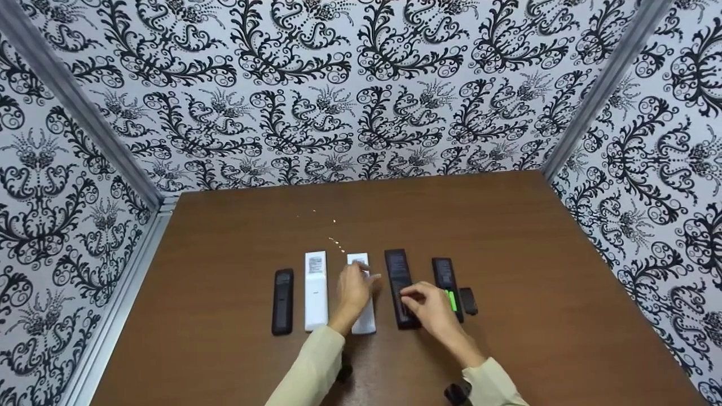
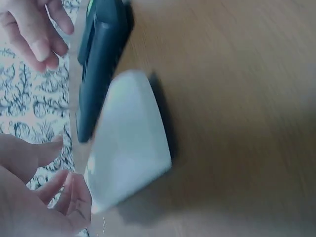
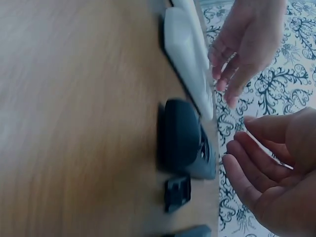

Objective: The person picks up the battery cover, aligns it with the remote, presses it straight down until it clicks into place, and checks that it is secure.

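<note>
My left hand (image 1: 353,288) is over a white remote control (image 1: 364,321), its thumb held apart from loosely bent fingers. Nothing shows in its grasp in the left wrist view. My right hand (image 1: 434,310) hovers at a black remote control (image 1: 399,270), thumb and fingertips near its lower half. In the right wrist view a gap separates that thumb from the fingers, with no object between them. Another black remote (image 1: 444,272), further right, shows bright green batteries (image 1: 451,300) in its back, partly hidden by the right hand. Beside it lies a small black battery cover (image 1: 469,301).
To the left, a white remote (image 1: 316,290) and a smaller black remote (image 1: 282,301) lie face down in the same row. The brown table (image 1: 197,254) is enclosed by patterned walls (image 1: 304,101). Small bright specks (image 1: 337,243) show behind the white remotes.
</note>
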Available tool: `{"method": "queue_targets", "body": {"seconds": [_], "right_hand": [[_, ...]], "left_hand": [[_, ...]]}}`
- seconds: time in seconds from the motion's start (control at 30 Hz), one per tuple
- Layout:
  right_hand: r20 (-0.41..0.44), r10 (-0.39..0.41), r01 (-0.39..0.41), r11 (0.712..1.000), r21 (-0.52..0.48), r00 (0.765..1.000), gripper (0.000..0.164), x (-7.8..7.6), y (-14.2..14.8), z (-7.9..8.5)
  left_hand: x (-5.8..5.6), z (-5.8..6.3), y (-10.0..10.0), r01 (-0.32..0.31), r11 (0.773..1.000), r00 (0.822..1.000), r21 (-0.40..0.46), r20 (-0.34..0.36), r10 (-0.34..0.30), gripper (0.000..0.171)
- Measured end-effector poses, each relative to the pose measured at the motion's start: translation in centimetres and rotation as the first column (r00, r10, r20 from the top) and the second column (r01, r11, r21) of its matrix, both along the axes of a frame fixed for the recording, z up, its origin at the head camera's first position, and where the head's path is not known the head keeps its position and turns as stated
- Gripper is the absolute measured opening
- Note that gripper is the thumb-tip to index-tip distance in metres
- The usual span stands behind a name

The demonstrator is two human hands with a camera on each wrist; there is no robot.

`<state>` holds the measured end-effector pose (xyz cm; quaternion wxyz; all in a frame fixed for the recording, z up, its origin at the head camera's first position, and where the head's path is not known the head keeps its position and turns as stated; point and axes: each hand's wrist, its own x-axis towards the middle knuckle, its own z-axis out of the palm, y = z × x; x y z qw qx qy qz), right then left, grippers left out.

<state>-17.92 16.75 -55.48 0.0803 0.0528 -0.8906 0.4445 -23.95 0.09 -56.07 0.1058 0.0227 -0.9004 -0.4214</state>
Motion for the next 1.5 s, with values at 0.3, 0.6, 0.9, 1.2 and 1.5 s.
{"method": "queue_targets", "body": {"seconds": [0.3,0.6,0.9,1.2,1.5], "right_hand": [[-0.062,-0.034,0.037,0.999,0.038,0.997,0.007,0.4,1.9,-0.7],[-0.051,0.038,-0.031,0.990,0.135,0.998,0.008,0.6,4.0,-0.7],[-0.094,0.159,-0.116,0.926,0.358,0.983,0.015,0.9,5.0,-1.6],[-0.077,0.158,-0.109,0.891,0.441,0.984,0.017,0.7,4.8,-2.2],[-0.106,0.169,-0.101,0.879,0.466,0.980,0.017,0.1,4.5,-2.4]], "left_hand": [[0.2,0.5,3.0,0.082,0.988,0.993,0.127,0.074,-0.092,0.029],[-0.3,1.1,5.0,0.028,0.998,0.980,0.058,0.195,-0.038,0.045],[-0.5,1.4,6.4,-0.013,1.000,0.950,-0.011,0.311,0.016,0.061],[-0.8,1.1,7.1,-0.040,0.998,0.919,-0.054,0.391,0.058,0.080],[-0.7,0.5,6.8,-0.024,0.998,0.950,-0.064,0.311,0.043,0.067]]}}
